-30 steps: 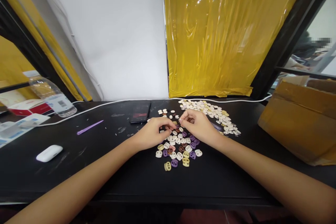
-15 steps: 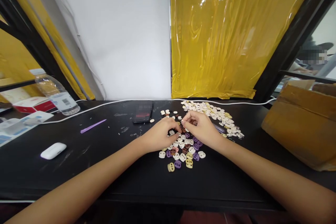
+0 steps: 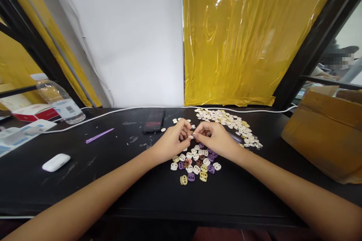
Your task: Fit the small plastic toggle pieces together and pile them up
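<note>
My left hand (image 3: 170, 141) and my right hand (image 3: 215, 138) meet fingertip to fingertip just above a black table (image 3: 118, 180). Both are closed in a pinch on one small piece (image 3: 191, 134) held between them. Directly under and in front of the hands lies a pile of mixed-colour two-hole pieces (image 3: 195, 163), white, purple, brown and yellow. A second, larger pile of mostly white pieces (image 3: 230, 124) lies behind my right hand.
A dark phone (image 3: 153, 121) lies left of the hands, with a purple stick (image 3: 99, 135), a white earbud case (image 3: 55, 162) and a water bottle (image 3: 60, 102) farther left. A white cable (image 3: 113, 112) runs along the back. A cardboard box (image 3: 325, 131) stands at right.
Both hands have lifted slightly off the mixed pile and drawn their fingertips together on a small piece. The view shifted a little between the first frame and the later two.
</note>
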A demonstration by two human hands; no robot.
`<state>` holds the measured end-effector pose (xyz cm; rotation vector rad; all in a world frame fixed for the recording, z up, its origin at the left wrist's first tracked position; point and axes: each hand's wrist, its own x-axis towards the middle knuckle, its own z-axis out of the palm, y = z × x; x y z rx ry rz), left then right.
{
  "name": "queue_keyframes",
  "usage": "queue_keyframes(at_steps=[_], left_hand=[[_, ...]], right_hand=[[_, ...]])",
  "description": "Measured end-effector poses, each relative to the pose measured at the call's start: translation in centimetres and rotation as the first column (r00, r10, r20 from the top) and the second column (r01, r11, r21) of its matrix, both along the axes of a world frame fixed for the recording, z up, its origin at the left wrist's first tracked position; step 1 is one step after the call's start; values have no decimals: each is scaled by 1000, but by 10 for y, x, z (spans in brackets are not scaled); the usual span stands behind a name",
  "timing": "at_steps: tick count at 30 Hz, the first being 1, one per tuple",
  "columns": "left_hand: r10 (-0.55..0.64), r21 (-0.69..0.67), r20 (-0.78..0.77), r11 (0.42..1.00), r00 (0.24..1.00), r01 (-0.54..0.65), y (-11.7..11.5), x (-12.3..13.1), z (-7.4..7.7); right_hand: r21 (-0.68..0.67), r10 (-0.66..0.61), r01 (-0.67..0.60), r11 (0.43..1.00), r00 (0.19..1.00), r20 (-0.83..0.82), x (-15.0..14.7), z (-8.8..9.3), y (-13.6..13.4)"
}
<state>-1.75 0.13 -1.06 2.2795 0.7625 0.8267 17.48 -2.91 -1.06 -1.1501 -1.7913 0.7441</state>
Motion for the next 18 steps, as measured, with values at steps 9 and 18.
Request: queue_keyframes(at_steps=[9,18], left_hand=[[-13,14,18,1000,1000,13,-1,0,1],[-14,-28,102,999,995,17,-1,1,-2]], right_hand=[[48,-22,19,999,999,45,-1,1,-2],[46,-18,17,999,1000,21,0,0,-1]])
